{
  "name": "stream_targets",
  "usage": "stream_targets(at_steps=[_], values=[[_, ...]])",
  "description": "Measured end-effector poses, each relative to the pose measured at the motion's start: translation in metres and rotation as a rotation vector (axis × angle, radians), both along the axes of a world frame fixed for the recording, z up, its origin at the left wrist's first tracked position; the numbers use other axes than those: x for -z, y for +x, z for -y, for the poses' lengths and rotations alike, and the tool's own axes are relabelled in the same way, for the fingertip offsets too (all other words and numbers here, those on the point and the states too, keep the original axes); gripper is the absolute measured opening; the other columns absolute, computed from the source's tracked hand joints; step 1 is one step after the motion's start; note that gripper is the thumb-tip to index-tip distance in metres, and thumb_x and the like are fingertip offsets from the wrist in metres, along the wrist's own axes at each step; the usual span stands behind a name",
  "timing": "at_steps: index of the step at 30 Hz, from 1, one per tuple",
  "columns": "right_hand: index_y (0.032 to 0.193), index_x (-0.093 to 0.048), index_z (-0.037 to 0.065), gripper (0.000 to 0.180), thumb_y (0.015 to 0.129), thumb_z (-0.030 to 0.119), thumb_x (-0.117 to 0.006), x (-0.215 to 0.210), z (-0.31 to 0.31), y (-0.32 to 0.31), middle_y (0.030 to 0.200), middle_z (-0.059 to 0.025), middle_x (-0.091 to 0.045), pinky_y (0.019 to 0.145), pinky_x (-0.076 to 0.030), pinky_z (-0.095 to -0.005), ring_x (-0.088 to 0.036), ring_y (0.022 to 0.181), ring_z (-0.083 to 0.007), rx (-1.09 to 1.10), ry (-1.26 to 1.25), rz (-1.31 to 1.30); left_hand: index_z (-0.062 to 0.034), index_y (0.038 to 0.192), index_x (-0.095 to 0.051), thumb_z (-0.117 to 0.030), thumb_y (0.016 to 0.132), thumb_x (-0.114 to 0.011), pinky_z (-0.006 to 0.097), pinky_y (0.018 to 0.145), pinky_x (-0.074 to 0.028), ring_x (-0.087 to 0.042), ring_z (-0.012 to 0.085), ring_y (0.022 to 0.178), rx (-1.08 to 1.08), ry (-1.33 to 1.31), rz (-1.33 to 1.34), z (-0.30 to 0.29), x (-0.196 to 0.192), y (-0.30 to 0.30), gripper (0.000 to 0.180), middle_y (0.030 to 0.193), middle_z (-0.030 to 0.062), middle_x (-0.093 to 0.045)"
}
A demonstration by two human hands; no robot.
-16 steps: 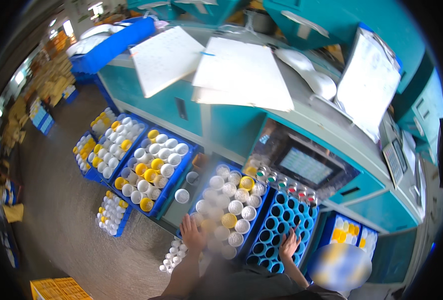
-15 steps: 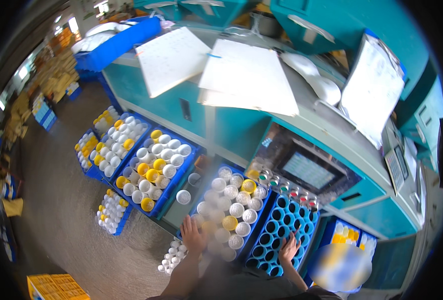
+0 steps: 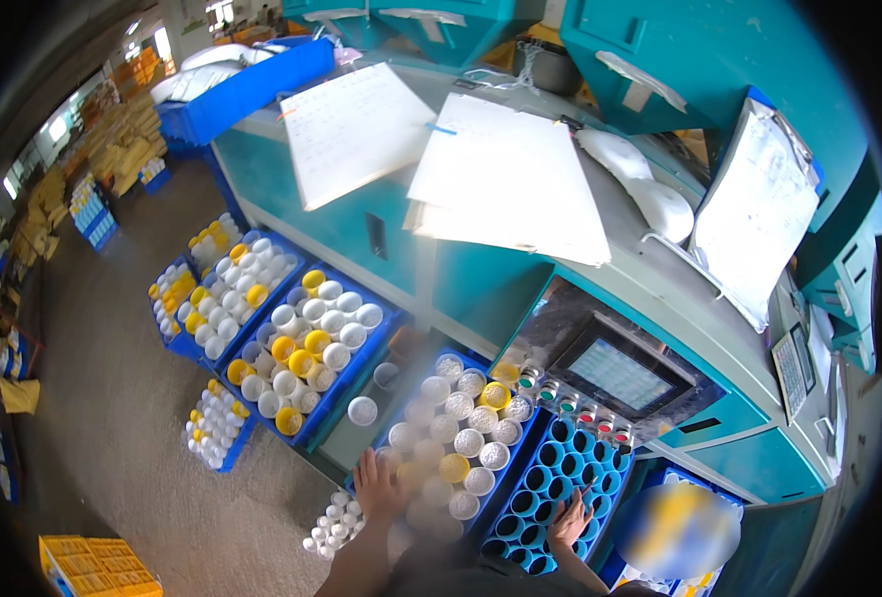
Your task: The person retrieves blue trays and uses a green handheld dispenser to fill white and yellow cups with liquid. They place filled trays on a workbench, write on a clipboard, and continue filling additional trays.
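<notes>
My left hand (image 3: 376, 486) lies at the near left edge of a blue crate, fingers stretched out, next to a grey ledge. In that crate stand rows of round white cups (image 3: 469, 441) and a few yellow cups (image 3: 454, 468), several filled with whitish granules. My right hand (image 3: 568, 519) rests over a tray of round blue tubes (image 3: 538, 478) with dark, hollow openings. Its fingers are extended across the tube rims, and a thin dark line shows near the fingertips, too small to name. One white cup (image 3: 362, 411) stands apart on the grey ledge.
A control panel with a screen (image 3: 615, 373) and coloured buttons sits behind the trays. More crates of white and yellow cups (image 3: 307, 348) stand to the left. White paper sheets (image 3: 511, 179) lie on the counter. A yellow crate (image 3: 98, 567) is on the floor. A blurred patch covers the right side.
The view has shifted, so the counter and papers appear lower and further right. Both hands stay at the same trays, with the right hand slightly nearer me over the blue tubes.
</notes>
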State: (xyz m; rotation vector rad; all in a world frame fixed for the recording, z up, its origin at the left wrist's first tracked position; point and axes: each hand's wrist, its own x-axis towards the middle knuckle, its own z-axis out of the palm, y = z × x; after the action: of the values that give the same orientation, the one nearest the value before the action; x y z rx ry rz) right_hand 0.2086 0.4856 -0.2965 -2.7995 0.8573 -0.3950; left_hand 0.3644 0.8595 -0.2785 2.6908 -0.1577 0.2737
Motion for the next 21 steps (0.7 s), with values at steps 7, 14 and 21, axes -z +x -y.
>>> stream_targets(at_steps=[7, 14, 21], values=[[0.136, -0.045, 0.004, 0.047, 0.094, 0.02, -0.057, -0.009, -0.002, 0.0, 0.122, -0.0184, -0.062, 0.115, -0.023, -0.0578, -0.056, 0.121, -0.032, 0.005, 0.066, -0.01, 0.0012, 0.128, -0.056, -0.029, 0.084, -0.061, 0.058, 0.114, -0.023, -0.03, 0.0411, 0.141, -0.008, -0.012, -0.025, 0.003, -0.008, 0.0, 0.054, 0.152, 0.023, -0.033], [0.136, -0.046, 0.002, 0.046, 0.095, 0.022, -0.054, -0.007, -0.001, 0.001, 0.125, -0.0192, -0.06, 0.115, -0.023, -0.0574, -0.053, 0.122, -0.0345, 0.005, 0.031, 0.003, 0.0037, 0.128, -0.054, -0.03, 0.081, -0.06, 0.059, 0.11, -0.03, -0.04, 0.0441, 0.135, 0.013, 0.043, 0.073, 0.001, -0.01, -0.001, 0.058, 0.146, 0.0266, -0.041], [0.128, -0.053, 0.001, 0.041, 0.094, 0.024, -0.054, -0.081, -0.044, 0.066, 0.113, -0.0185, -0.06, 0.105, -0.033, -0.0517, -0.054, 0.111, -0.0377, -0.238, 0.027, 0.361, 0.0016, 0.13, -0.054, -0.03, 0.082, -0.061, 0.059, 0.112, -0.027, -0.035, 0.0434, 0.137, 0.003, -0.01, 0.004, -0.001, -0.011, 0.0, 0.058, 0.149, 0.0242, -0.036]])
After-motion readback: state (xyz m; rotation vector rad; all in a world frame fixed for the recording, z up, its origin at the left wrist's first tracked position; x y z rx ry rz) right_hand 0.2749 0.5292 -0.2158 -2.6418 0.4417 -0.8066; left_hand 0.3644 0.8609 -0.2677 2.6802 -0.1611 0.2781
